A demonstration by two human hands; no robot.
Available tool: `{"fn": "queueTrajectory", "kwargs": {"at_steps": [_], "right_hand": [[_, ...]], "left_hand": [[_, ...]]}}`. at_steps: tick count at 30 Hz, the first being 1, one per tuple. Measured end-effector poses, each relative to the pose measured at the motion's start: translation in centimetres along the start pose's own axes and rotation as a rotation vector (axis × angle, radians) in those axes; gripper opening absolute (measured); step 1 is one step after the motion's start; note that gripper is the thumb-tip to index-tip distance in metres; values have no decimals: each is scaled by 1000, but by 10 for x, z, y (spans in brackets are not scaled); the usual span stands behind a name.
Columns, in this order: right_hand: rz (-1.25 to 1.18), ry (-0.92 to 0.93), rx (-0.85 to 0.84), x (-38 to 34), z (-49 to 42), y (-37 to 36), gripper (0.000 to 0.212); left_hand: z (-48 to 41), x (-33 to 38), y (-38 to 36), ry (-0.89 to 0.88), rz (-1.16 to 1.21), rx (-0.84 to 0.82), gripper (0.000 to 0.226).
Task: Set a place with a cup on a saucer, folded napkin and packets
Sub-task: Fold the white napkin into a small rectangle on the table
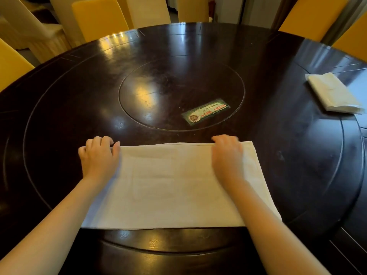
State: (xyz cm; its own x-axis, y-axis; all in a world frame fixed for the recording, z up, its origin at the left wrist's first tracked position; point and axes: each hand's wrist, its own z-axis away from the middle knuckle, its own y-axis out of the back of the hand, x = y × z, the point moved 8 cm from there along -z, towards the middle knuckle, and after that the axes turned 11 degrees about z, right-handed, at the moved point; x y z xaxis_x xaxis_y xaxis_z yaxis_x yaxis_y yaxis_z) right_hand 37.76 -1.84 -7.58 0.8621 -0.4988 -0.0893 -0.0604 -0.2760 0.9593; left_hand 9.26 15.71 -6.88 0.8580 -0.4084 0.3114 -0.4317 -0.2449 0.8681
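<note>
Lying flat on the dark table (79, 108), the white napkin (168, 185) has the left hand (99, 155) pinching its far left corner and the right hand (227, 155) gripping its far edge.

Both bare forearms reach forward from the lower corners, palms down; the left grip (99, 158) has its fingers curled under, its thumb pinching the far left corner of the napkin (168, 185); the right grip (228, 155), slightly blurred, curls its fingers over the napkin's far edge, near the right corner.
</note>
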Motion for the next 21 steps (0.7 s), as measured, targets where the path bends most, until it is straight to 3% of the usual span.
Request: {"fn": "queueTrajectory", "kwargs": {"at_steps": [3,7,21], "right_hand": [[-119,230,-142,-73,20,-11,48],[-87,425,-259,-132,49,-28,63],[10,490,-311,-137,55,-31,65]], "left_hand": [[2,-12,-2,151,63,-20,28],[6,-24,5,296,227,-2,33],[8,-56,12,651,566,-97,12]]}}
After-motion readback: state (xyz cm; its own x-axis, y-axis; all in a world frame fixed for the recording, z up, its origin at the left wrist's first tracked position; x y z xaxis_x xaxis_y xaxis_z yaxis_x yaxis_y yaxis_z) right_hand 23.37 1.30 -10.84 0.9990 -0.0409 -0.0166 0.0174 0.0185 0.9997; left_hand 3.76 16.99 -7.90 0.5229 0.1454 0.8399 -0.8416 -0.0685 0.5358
